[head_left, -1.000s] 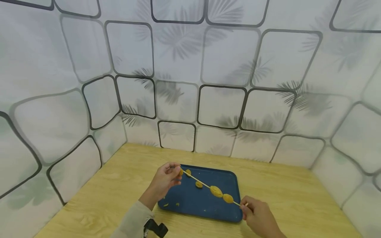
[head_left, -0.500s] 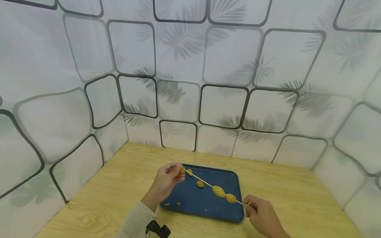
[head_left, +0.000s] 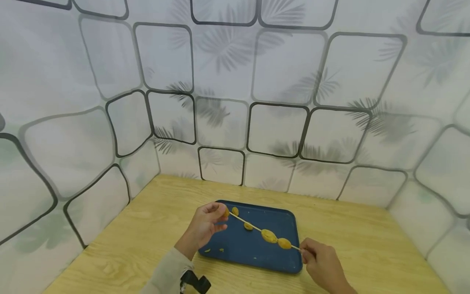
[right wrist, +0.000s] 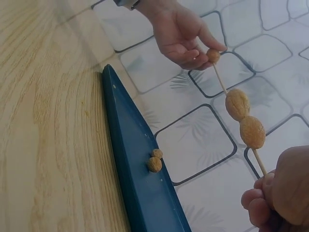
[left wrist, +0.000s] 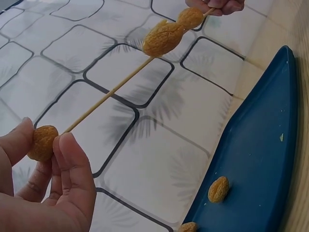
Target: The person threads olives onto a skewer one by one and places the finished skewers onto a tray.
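Note:
My left hand (head_left: pixel 201 230) pinches a small golden-brown, wrinkled fried ball (left wrist: pixel 42 143) between thumb and fingers, at the far tip of a thin wooden skewer (head_left: pixel 245 221). Whether the tip has entered that ball is hidden by the fingers. Two more balls are threaded on the skewer, touching each other: a longer one (head_left: pixel 269 236) and a smaller one (head_left: pixel 284 243) nearer the right hand. My right hand (head_left: pixel 324 263) grips the skewer's other end in curled fingers. The skewer slants above a dark blue tray (head_left: pixel 253 261).
Two loose balls lie in the tray, one (head_left: pixel 235 211) near its back edge and another (head_left: pixel 248 226) farther forward. Small crumbs (head_left: pixel 221 250) dot the tray. It sits on a light wood-grain table (head_left: pixel 147 241), before a patterned curtain-like wall (head_left: pixel 275 130).
The head view has shifted slightly. The left fingers have moved a little over the ball, so less of it shows. Both hands keep their hold, and the two threaded balls stay in place.

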Motion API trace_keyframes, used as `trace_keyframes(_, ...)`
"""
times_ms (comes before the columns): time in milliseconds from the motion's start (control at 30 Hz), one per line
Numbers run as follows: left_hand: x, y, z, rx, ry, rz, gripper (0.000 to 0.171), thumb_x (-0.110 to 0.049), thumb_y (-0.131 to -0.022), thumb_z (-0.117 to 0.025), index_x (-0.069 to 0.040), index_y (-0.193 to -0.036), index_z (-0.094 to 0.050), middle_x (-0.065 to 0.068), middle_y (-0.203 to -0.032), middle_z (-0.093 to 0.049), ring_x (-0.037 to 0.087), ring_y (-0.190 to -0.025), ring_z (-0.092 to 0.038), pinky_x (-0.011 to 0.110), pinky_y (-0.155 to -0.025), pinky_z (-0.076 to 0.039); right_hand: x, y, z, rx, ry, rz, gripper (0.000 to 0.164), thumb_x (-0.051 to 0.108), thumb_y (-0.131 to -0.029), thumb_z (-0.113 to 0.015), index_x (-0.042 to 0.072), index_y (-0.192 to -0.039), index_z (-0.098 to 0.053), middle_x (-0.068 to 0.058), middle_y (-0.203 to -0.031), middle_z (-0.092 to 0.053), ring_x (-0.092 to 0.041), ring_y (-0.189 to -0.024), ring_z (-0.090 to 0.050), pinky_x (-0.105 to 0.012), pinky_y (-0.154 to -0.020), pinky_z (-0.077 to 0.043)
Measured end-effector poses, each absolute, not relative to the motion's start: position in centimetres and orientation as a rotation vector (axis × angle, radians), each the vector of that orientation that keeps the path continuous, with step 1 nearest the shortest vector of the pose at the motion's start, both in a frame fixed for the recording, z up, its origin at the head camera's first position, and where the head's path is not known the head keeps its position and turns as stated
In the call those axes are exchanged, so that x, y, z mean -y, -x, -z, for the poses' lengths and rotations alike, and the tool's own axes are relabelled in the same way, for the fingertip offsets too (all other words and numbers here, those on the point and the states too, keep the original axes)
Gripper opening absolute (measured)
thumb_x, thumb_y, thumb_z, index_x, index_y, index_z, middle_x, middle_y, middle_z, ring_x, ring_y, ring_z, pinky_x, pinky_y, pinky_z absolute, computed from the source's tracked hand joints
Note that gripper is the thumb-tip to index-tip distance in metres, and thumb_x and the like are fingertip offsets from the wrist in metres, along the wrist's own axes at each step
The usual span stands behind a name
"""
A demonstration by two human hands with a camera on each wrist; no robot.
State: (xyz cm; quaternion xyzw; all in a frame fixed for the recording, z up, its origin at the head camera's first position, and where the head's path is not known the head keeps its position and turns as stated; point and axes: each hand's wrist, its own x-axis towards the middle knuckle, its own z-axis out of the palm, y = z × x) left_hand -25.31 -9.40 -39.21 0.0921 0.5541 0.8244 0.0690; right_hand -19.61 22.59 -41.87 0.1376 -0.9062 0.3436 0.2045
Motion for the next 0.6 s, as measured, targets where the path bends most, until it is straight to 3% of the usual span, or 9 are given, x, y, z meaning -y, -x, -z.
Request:
trace_keyframes(433, 8.76, 25.14, 38.89, -1.606, -0.167, -2.542, 0.013, -0.017, -0.098, -0.061, -0.015, -0.085, -0.065, -0.001, -0.086, -0.064, 0.010, -0.076, -0.063, 0.023, -0.063, -0.054, -21.78, 20.19, 42.12, 2.395, -0.409, -0.922, 0.041, -0.017, -0.076, -0.067, 0.020, -0.068, -0.055, 0.019, -0.057, -0.045, 0.002, -0.048, -0.041, -0.020, -0.044, -0.039)
trace_keyframes(600, 8.57, 25.11, 39.32, -1.630, -0.109, -2.544, 0.010, -0.020, -0.096, -0.064, -0.015, -0.088, -0.066, 0.001, -0.092, -0.063, 0.012, -0.078, -0.064, 0.024, -0.060, -0.054, -21.56, 20.14, 42.30, 2.416, -0.386, -0.959, 0.038, -0.017, -0.079, -0.065, 0.019, -0.069, -0.055, 0.018, -0.057, -0.046, 0.001, -0.047, -0.042, -0.020, -0.043, -0.039)
